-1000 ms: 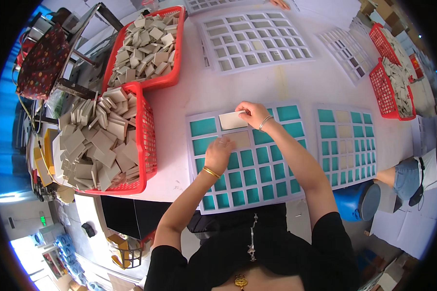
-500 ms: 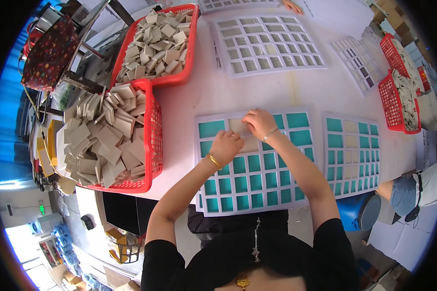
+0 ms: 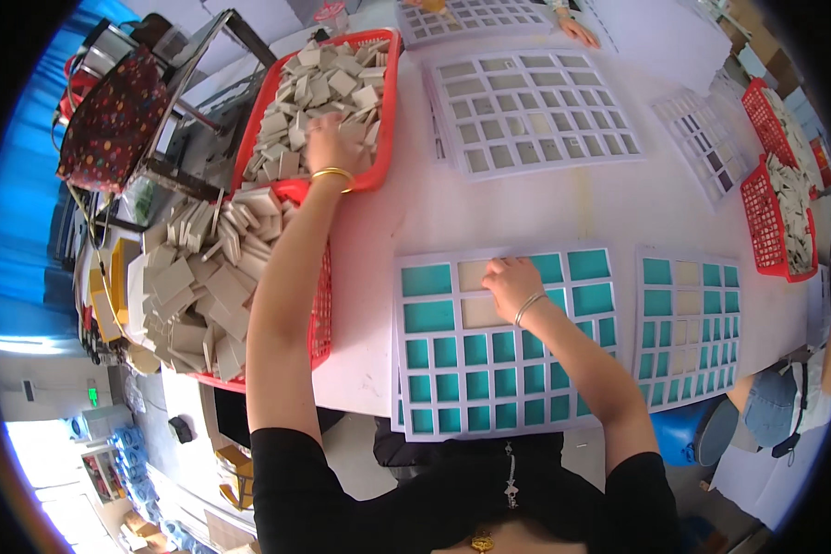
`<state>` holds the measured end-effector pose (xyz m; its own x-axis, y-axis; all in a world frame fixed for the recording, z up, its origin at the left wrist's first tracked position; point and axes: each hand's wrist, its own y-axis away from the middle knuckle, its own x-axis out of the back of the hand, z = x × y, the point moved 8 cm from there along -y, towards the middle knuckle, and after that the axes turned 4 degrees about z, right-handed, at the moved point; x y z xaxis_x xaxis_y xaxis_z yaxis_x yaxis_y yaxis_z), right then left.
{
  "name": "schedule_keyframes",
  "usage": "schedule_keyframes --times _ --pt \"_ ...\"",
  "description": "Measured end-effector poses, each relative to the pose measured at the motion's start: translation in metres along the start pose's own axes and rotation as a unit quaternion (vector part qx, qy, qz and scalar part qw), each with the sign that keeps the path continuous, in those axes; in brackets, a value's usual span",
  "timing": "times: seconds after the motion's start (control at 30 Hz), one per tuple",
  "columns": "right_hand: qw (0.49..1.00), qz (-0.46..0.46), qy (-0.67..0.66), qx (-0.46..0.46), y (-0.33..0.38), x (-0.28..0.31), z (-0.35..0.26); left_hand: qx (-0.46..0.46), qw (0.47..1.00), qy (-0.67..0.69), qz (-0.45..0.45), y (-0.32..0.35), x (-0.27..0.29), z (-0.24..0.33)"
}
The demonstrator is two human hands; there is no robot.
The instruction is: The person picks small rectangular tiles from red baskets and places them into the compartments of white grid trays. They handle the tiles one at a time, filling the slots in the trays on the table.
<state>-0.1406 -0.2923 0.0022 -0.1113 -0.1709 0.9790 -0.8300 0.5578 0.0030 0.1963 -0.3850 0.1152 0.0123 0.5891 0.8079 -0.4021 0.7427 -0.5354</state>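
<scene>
My left hand [image 3: 331, 143] reaches over the far red basket [image 3: 390, 102], against the beige tiles [image 3: 316, 90] piled in it. Its fingers are blurred and partly lost among the tiles. My right hand [image 3: 515, 288] rests on the white grid frame [image 3: 415, 296] in front of me, fingers bent and bunched together; what they hold, if anything, is hidden. Most cells of this grid show teal. Beside the right hand, a beige tile [image 3: 472, 274] fills a top-row cell, with another beige tile [image 3: 478, 312] in the cell below.
A nearer red basket [image 3: 319, 319] heaped with larger beige tiles stands at the left. To the right lies a second teal-and-beige grid [image 3: 657, 273]. Grey-celled grids [image 3: 535, 111] lie farther back, near another person's hand [image 3: 578, 32]. Smaller red baskets [image 3: 764, 217] stand far right.
My left hand has left the grid and moved far left to the far basket. My right hand stays at the same part of the grid. The whole view has shifted slightly.
</scene>
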Motion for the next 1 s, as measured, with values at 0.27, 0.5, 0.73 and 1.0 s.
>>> schedule_keyframes --times 0.27,0.5,0.73,1.0 --pt "0.999 0.022 -0.03 -0.021 0.002 0.004 0.006 -0.06 0.955 -0.203 -0.207 -0.018 -0.05 -0.018" --pt "0.995 0.079 -0.058 -0.019 0.005 0.009 0.006 -0.097 0.959 -0.173 -0.203 -0.023 -0.063 -0.015" --pt "0.992 0.092 -0.078 -0.032 0.01 0.008 0.006 0.025 0.999 0.011 -0.038 -0.037 -0.018 -0.034" --pt "0.985 0.069 -0.157 -0.036 -0.002 -0.003 0.031 0.191 0.824 0.528 -0.071 -0.008 0.006 -0.014"
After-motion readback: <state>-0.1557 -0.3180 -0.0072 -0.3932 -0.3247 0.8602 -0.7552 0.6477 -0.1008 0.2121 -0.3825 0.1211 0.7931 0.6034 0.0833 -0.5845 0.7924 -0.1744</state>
